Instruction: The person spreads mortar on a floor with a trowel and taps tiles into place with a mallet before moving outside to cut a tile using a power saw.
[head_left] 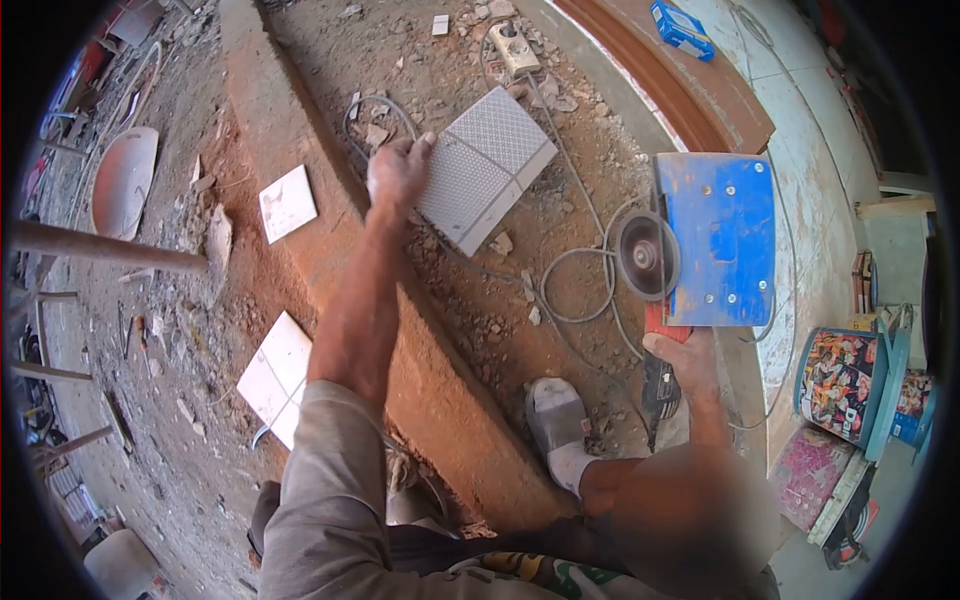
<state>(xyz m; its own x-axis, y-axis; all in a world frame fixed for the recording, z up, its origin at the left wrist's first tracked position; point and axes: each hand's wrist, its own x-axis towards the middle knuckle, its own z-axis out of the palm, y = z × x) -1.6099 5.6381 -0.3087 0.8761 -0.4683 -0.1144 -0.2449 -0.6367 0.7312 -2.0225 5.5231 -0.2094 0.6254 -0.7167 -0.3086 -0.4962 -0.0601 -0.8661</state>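
My left hand (400, 172) is closed on the left corner of a square tile (486, 165), whose ribbed grey underside faces up with a dark line across it. At the right, my right hand (685, 355) is wrapped round the red and black body of an angle grinder (661, 375). The grinder's round disc (647, 255) lies beside the left edge of a blue metal plate (722, 240). A grey cable (580, 316) loops over the dirt between the tile and the grinder.
An orange-brown concrete beam (440, 385) runs diagonally under my left arm. White tile pieces (288, 204) lie left of it. Beyond are a power strip (514, 48), a blue box (682, 30), a metal pan (125, 182), wooden poles (110, 247) and, at right, buckets (843, 385).
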